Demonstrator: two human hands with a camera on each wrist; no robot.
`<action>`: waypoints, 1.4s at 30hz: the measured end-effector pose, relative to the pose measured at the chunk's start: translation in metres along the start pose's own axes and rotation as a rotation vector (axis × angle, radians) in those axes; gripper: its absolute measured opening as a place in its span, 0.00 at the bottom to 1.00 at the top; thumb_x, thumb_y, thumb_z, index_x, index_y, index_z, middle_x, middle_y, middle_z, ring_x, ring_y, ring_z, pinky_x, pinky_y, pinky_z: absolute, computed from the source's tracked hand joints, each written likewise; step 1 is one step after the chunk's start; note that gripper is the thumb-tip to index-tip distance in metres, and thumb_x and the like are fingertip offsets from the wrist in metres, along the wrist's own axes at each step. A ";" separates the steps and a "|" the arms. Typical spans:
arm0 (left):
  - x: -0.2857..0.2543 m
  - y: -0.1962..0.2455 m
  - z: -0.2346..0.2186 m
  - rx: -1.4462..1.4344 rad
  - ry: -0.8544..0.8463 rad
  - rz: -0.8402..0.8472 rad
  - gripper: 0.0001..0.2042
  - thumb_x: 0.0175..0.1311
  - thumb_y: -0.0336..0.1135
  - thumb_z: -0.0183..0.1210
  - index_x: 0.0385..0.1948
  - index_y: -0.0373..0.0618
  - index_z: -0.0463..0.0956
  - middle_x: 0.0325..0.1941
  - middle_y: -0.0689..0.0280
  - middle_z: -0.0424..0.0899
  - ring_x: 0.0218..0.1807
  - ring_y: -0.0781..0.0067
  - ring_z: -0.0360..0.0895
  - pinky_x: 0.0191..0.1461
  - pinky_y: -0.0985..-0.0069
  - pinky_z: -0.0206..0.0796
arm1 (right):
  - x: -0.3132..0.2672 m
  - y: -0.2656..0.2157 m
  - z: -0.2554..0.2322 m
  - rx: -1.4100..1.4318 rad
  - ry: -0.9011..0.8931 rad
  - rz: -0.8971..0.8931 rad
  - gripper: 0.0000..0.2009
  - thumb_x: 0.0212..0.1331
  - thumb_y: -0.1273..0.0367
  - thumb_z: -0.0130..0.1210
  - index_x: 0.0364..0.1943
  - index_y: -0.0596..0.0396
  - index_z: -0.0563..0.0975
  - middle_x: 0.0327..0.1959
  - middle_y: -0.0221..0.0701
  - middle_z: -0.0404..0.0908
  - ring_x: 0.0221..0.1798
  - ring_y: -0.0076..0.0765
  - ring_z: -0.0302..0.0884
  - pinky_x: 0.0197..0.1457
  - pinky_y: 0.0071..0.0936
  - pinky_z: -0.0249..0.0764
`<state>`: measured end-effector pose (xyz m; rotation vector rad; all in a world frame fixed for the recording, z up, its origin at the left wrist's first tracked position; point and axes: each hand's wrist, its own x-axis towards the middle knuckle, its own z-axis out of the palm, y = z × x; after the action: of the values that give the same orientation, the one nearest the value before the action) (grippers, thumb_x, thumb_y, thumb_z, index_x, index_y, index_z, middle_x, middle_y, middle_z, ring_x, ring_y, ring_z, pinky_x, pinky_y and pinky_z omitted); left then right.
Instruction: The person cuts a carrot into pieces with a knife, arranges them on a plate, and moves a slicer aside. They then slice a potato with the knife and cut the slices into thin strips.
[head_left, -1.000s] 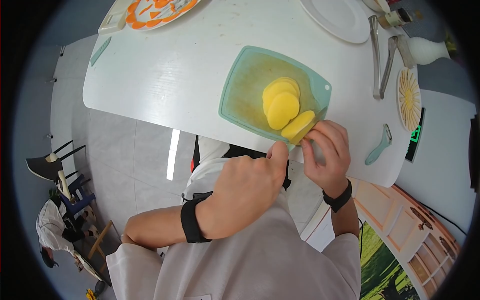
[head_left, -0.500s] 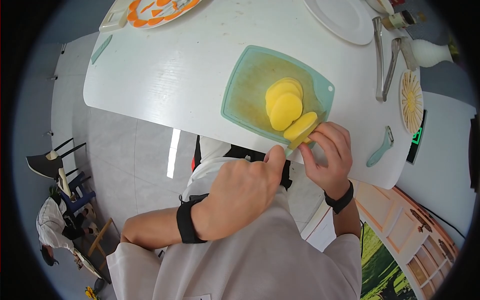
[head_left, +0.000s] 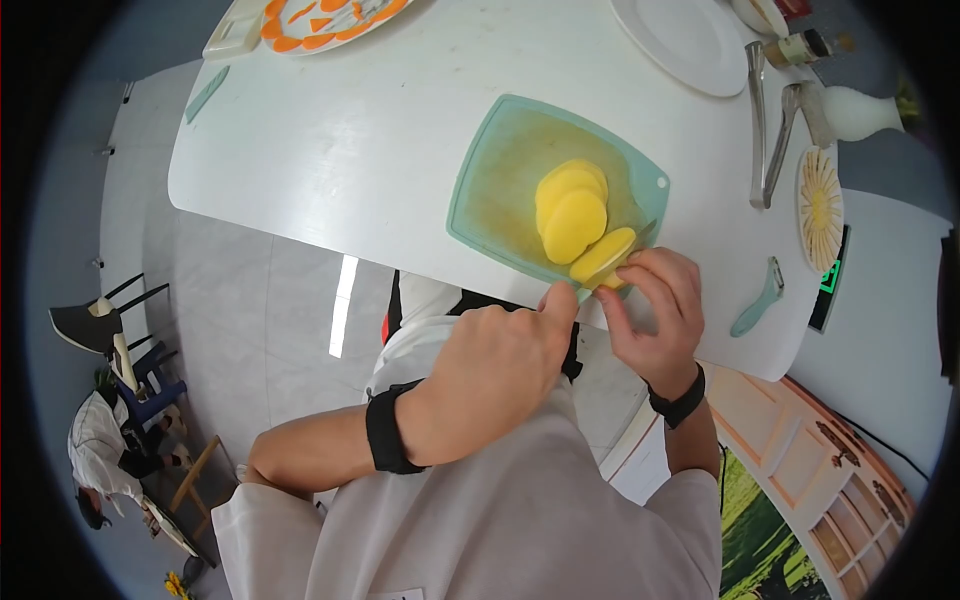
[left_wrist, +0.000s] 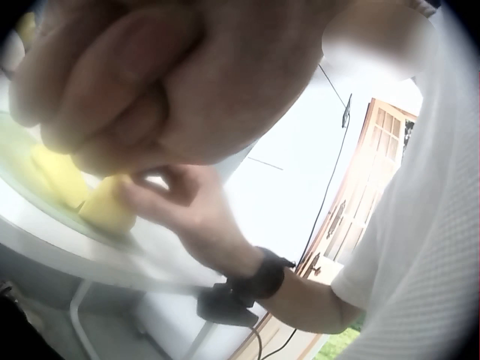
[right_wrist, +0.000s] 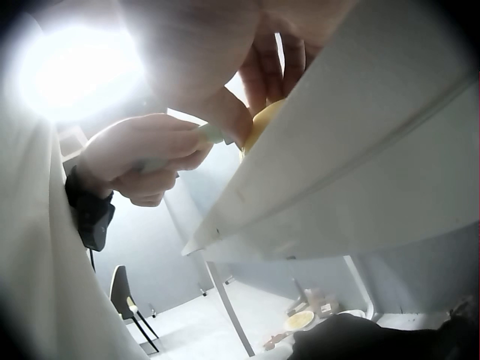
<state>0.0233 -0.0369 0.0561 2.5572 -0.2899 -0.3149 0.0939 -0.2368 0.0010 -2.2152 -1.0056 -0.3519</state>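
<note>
In the head view, my left hand [head_left: 490, 380] grips a knife by its light green handle [right_wrist: 212, 133]. The thin blade [head_left: 648, 231] runs along the cut end of a peeled potato, its tip showing past my right fingers. My right hand [head_left: 655, 310] holds the potato piece [head_left: 614, 281] at the near right corner of the green cutting board [head_left: 490, 170], thumb and fingers on either side. One yellow slice [head_left: 602, 250] leans beside the blade. Several more potato slices [head_left: 576, 226] lie overlapped on the board. Much of the knife is hidden behind my hands.
A green peeler [head_left: 760, 305] lies right of the board. Metal tongs [head_left: 757, 130], a white plate [head_left: 690, 45] and a plate of pale strips [head_left: 820, 210] stand farther right. An orange-garnished plate [head_left: 330, 40] and a green stick-like tool [head_left: 207, 95] are far left.
The knife has slid back toward me and then forward again against the potato, its tip now past my right fingers. My right hand keeps its hold. The board's slices stay put.
</note>
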 end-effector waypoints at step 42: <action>-0.004 -0.026 0.021 -0.105 0.012 -0.009 0.09 0.71 0.31 0.54 0.35 0.38 0.66 0.11 0.54 0.71 0.15 0.48 0.73 0.19 0.59 0.66 | 0.000 0.001 -0.002 -0.001 -0.024 0.007 0.19 0.45 0.77 0.71 0.45 0.55 0.80 0.50 0.33 0.79 0.52 0.45 0.77 0.54 0.37 0.77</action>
<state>0.0169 -0.0247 0.0257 2.4565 -0.2512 -0.3095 0.0950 -0.2380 0.0019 -2.2284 -1.0097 -0.3233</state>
